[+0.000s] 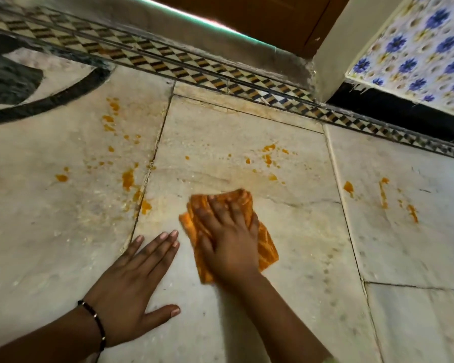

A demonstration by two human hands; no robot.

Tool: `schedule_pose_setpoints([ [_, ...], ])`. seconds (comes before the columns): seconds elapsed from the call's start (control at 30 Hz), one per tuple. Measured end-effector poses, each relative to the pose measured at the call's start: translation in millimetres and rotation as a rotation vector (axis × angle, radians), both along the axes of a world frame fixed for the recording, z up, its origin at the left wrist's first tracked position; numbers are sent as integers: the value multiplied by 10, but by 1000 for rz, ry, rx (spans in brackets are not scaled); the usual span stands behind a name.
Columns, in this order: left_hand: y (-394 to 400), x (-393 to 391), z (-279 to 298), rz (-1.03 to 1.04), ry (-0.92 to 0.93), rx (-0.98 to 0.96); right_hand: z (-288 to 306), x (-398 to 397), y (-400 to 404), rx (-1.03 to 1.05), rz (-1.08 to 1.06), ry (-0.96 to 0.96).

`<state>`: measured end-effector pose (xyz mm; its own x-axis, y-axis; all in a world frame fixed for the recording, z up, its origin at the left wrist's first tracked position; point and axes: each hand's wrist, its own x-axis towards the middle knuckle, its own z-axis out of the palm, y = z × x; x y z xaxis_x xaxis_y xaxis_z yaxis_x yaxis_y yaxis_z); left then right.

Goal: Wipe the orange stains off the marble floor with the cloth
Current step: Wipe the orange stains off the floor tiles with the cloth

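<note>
no readable text, label, brand, number or sign appears anywhere in the view.

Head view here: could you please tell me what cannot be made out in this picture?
- Floor under the cloth: hidden by the cloth and the right hand, so any stain there is unseen.
- Floor under the left hand: hidden by its flat palm.
- Door: cut off by the top edge.
- Flowered tiles: blurred; cut off by the right edge.
</note>
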<state>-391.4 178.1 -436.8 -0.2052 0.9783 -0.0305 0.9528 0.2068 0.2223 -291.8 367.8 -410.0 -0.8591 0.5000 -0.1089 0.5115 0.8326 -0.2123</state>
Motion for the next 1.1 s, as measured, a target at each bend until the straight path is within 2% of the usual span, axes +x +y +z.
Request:
schedule_pose_setpoints([
  [0.1,-3,-1,-16,-1,1,15,-31,845,36,50,22,19],
  [0.2,-8,-4,-15,-6,7,8,-5,1222,473,60,-251,-20],
  [0.3,6,0,2,-17,16,-6,-4,818,790,124,-446,-66],
  [0.37,-5,-2,12,-16,6,-20,-4,385,775,124,-462,-44],
  [0.5,11,-16,1,-23,8,-20,22,-28,229,91,-160,-67],
  [0.6,-51,-65,14,-28,-22,-2,31,460,-183,110,144,-61],
  [0.7,-337,-333,99,90,-12,43,23,1095,76,137,424,-109],
  [0.73,-495,-453,122,172,-11,29,21,1225,211,154,425,-117],
  [0.8,-892,-678,157,372,-7,-28,47,1225,246,157,244,-146],
  [0.87,-1243,-775,142,515,-10,-94,45,942,-70,175,60,-132],
  [0.9,-1339,-765,117,561,-25,-116,51,771,-296,190,49,-107],
  [1.0,-1479,-709,28,625,-51,-132,42,167,-964,187,298,-35],
  [1.1,-1481,-717,-15,616,-14,-127,6,-501,-1064,117,536,12],
])
